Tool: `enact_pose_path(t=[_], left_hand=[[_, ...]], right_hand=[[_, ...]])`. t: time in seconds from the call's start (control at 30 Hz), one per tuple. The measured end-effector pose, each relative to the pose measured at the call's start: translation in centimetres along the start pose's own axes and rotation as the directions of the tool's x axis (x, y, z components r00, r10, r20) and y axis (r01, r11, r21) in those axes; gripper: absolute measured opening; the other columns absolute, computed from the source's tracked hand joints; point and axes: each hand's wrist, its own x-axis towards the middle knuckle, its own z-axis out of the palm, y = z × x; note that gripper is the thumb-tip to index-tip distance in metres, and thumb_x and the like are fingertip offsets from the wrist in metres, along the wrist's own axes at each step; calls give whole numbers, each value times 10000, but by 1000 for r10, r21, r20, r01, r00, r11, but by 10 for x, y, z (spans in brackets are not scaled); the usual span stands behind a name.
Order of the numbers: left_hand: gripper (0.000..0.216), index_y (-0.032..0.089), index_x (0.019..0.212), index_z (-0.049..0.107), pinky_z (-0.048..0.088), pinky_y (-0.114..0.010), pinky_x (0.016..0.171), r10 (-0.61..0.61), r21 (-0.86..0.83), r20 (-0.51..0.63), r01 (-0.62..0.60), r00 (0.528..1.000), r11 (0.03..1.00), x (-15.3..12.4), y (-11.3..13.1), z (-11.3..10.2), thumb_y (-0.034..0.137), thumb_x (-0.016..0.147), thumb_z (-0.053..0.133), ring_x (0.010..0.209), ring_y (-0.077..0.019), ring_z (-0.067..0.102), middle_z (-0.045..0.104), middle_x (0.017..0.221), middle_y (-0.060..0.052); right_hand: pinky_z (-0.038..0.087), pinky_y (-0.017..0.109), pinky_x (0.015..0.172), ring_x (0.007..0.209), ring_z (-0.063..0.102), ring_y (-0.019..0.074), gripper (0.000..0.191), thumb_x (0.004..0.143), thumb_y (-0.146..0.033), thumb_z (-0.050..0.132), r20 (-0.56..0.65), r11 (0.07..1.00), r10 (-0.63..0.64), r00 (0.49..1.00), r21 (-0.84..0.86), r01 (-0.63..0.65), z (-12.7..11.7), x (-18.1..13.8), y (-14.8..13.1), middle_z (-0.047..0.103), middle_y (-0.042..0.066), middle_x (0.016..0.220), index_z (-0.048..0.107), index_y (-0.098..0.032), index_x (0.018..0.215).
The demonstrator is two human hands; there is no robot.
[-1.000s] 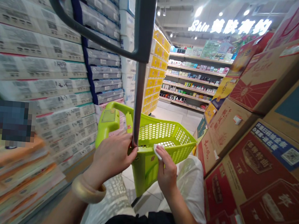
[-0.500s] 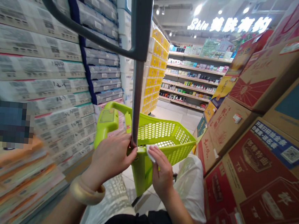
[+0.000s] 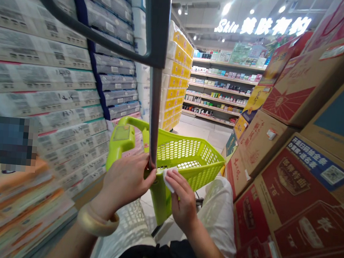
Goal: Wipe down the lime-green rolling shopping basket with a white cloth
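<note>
A lime-green plastic shopping basket [image 3: 199, 163] stands in front of me in a shop aisle. Its tall grey pull handle [image 3: 153, 103] rises from the near rim and loops close above the camera. My left hand [image 3: 125, 181], with a pale bangle on the wrist, is closed round the foot of the handle pole at the rim. My right hand [image 3: 182, 200] pinches a small white wipe [image 3: 168, 173] and presses it on the green rim just right of the pole. My white-clad knee shows below the basket.
Stacked packs of tissue and paper goods [image 3: 58, 87] wall the left side. Red and brown cartons [image 3: 296, 156] are piled high on the right. The tiled aisle floor [image 3: 202, 131] runs ahead to shelves of small products [image 3: 219, 97] under a lit sign.
My right hand with the wipe has slid left along the rim, closer to the handle pole. The left hand keeps its grip; the view shifted slightly.
</note>
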Motion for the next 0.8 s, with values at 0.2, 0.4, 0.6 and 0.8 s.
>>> enact_pose_path(t=[0.2,0.4,0.6,0.8], left_hand=[[237,225,819,619,404,-318,605,12,10,2,-12,1000,1000,-1,-2,0,389,868,454,758,-250,659,690,769,-50],[242,221,835,625,401,-318,635,7,-20,-23,-7,1000,1000,-2,-5,0,393,857,457,771,-244,646,693,798,-49],[276,220,802,628,374,-317,620,17,-26,-5,-17,1000,1000,-4,-12,-2,405,865,433,728,-233,625,690,781,-44],[273,216,812,627,364,-312,603,9,-40,-36,-10,999,999,-6,-12,-1,402,868,434,706,-230,626,689,766,-38]], right_hand=[[492,460,1061,1243,592,223,410,952,-102,415,-140,986,144,980,-66,-154,-2,0,12,680,79,1253,648,-258,1250],[477,431,1083,1280,558,202,460,936,-81,425,35,999,10,999,35,-11,1,14,-6,662,52,1288,595,-281,1314],[488,468,1058,1206,617,229,376,940,-120,432,-111,980,178,978,-69,-186,-1,11,16,711,82,1189,682,-244,1192],[458,407,1099,1272,565,186,425,935,-98,435,53,992,39,998,120,-46,10,22,-9,674,40,1273,628,-270,1273]])
